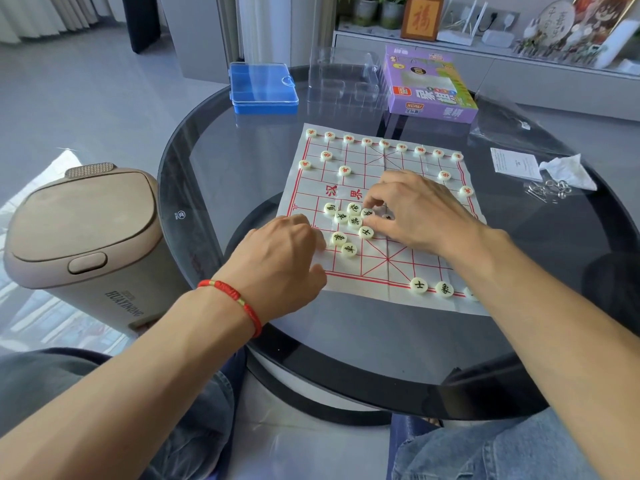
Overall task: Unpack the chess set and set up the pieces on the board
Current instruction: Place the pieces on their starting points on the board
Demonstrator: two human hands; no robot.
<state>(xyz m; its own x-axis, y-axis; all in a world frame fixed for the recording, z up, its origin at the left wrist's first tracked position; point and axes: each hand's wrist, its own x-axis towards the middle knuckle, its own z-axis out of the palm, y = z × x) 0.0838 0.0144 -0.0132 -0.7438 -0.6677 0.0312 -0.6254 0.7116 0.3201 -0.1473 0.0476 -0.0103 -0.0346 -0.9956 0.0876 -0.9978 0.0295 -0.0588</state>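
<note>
A white paper chess board point(377, 188) with red lines lies on the round glass table point(221, 161). Red-lettered round pieces point(383, 143) line its far edge, with more in the rows in front. A loose cluster of black-lettered pieces point(348, 225) sits near the board's middle left. Two black-lettered pieces point(431, 286) stand on the near edge line. My right hand point(415, 209) hovers over the cluster, its fingertips pinching one black-lettered piece point(367, 213). My left hand point(284, 261) rests on the board's left side with fingers curled under; what they hold is hidden.
At the table's far side stand a blue plastic case point(263, 88), a clear plastic tray point(343, 81) and the purple game box point(427, 84). A leaflet, tissue and metal rings point(547, 188) lie at right. A beige bin point(83, 233) stands left of the table.
</note>
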